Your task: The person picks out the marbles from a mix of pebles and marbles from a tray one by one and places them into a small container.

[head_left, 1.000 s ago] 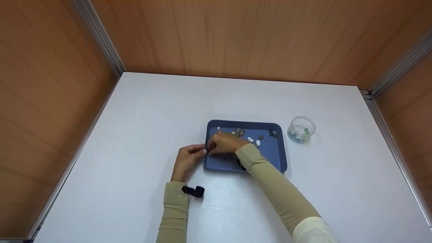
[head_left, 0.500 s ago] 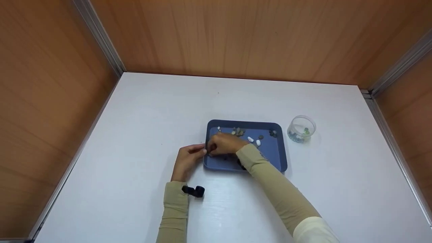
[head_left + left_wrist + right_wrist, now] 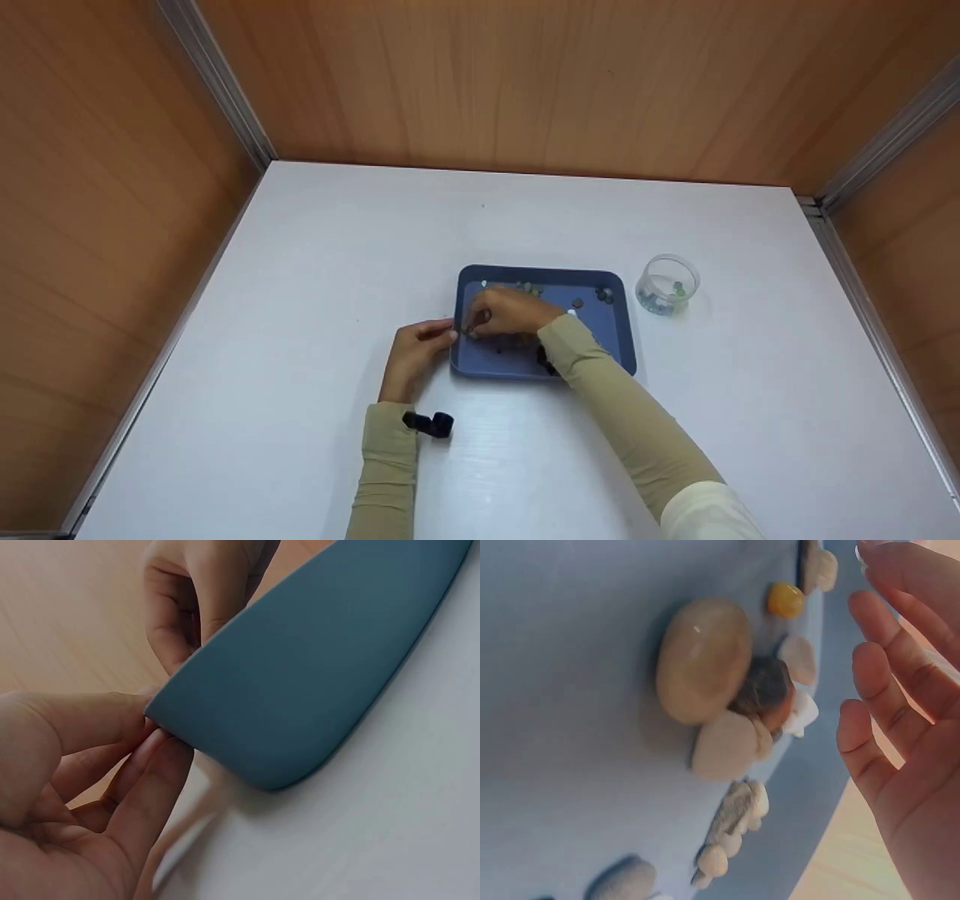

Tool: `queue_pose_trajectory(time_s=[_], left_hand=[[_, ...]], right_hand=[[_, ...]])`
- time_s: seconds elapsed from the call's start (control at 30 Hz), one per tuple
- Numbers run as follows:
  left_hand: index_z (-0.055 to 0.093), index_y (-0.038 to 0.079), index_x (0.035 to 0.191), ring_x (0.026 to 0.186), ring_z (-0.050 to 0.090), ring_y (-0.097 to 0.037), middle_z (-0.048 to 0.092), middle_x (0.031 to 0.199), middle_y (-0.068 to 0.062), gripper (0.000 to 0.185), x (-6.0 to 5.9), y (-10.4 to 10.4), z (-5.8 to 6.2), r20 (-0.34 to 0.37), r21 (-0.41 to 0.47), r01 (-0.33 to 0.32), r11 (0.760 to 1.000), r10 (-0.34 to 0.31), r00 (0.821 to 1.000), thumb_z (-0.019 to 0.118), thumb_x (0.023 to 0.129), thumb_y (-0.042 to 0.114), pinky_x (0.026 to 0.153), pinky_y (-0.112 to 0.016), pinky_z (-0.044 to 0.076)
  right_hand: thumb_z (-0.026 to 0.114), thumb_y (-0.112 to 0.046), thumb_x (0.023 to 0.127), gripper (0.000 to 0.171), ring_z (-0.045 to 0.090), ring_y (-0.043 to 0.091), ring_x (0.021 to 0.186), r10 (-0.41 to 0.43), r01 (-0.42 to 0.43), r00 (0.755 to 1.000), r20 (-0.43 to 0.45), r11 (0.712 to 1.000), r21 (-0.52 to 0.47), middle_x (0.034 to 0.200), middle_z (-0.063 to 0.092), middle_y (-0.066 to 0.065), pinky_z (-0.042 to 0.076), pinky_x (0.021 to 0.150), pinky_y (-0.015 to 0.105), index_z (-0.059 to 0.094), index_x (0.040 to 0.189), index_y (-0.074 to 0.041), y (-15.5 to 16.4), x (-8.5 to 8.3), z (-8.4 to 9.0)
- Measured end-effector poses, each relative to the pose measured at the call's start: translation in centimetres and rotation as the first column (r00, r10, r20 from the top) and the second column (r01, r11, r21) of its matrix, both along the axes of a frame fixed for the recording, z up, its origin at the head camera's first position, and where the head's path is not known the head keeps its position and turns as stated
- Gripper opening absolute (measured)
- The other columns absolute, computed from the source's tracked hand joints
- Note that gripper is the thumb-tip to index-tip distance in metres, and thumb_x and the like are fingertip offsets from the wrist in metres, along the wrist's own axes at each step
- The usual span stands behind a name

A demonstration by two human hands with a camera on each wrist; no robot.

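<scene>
A blue tray (image 3: 480, 365) holds several small stones. My left hand (image 3: 412, 354) pinches the tray's left rim between thumb and fingers, seen close in the left wrist view. Inside the tray, my right hand (image 3: 511, 310) reaches down by the left wall with bent fingers. Its thumb is out of the right wrist view, so whether the fingertips hold a small stone is unclear. Beneath this hand lie a large tan pebble (image 3: 705, 660), a dark stone (image 3: 761, 686), a yellow stone (image 3: 785, 599) and a flat beige pebble (image 3: 725, 746).
A clear round cup (image 3: 667, 300) with pale blue and green pieces stands right of the tray. Dark stones (image 3: 604, 295) sit in the tray's far right corner, near a flat brown stone (image 3: 577, 303). Wooden panels (image 3: 525, 82) border the white table (image 3: 360, 225).
My right hand has shifted slightly right and away from me, and its sleeve now covers more of the white stones. The left hand keeps its place on the tray rim.
</scene>
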State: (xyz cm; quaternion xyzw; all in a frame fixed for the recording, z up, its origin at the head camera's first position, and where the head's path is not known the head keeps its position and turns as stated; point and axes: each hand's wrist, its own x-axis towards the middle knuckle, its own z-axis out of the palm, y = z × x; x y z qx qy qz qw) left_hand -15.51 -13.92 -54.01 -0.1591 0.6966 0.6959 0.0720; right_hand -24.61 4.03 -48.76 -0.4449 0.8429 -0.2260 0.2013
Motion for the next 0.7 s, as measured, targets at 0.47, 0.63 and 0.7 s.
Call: queue_pose_trajectory(time_s=[0.47, 0.63, 0.7], left_hand=[[0.07, 0.0, 0.112, 0.097, 0.063, -0.015, 0.068, 0.115, -0.015, 0.03, 0.2, 0.0, 0.4, 0.008, 0.012, -0.002, 1.0, 0.002, 1.0, 0.073, 0.083, 0.007, 0.083, -0.024, 0.053], [0.069, 0.002, 0.114, 0.1, 0.062, -0.016, 0.066, 0.118, -0.014, 0.032, 0.0, 0.0, 0.1, 0.049, 0.047, -0.014, 0.999, 0.011, 0.999, 0.074, 0.083, 0.007, 0.086, -0.027, 0.054], [0.069, 0.002, 0.114, 0.1, 0.062, -0.016, 0.065, 0.119, -0.015, 0.033, 0.0, 0.0, 0.0, 0.051, 0.058, -0.014, 0.998, 0.011, 0.999, 0.074, 0.083, 0.007, 0.086, -0.027, 0.054]], right_hand=[[0.069, -0.013, 0.088, 0.013, 0.062, 0.011, 0.076, -0.091, 0.091, 0.996, 0.003, 0.995, -0.041, 0.09, 0.071, 0.004, 0.053, 0.067, 0.023, 0.076, 0.098, -0.009, 2.8, -0.3, 1.0], [0.07, -0.017, 0.088, 0.015, 0.06, 0.011, 0.076, -0.162, 0.164, 0.986, 0.036, 0.986, -0.039, 0.092, 0.068, 0.003, 0.051, 0.065, 0.025, 0.075, 0.101, -0.011, 4.1, -0.4, 1.6], [0.07, -0.018, 0.088, 0.017, 0.061, 0.012, 0.081, -0.181, 0.184, 0.982, 0.058, 0.982, -0.048, 0.095, 0.067, 0.003, 0.052, 0.069, 0.027, 0.074, 0.102, -0.01, 4.7, -0.5, 1.7]])
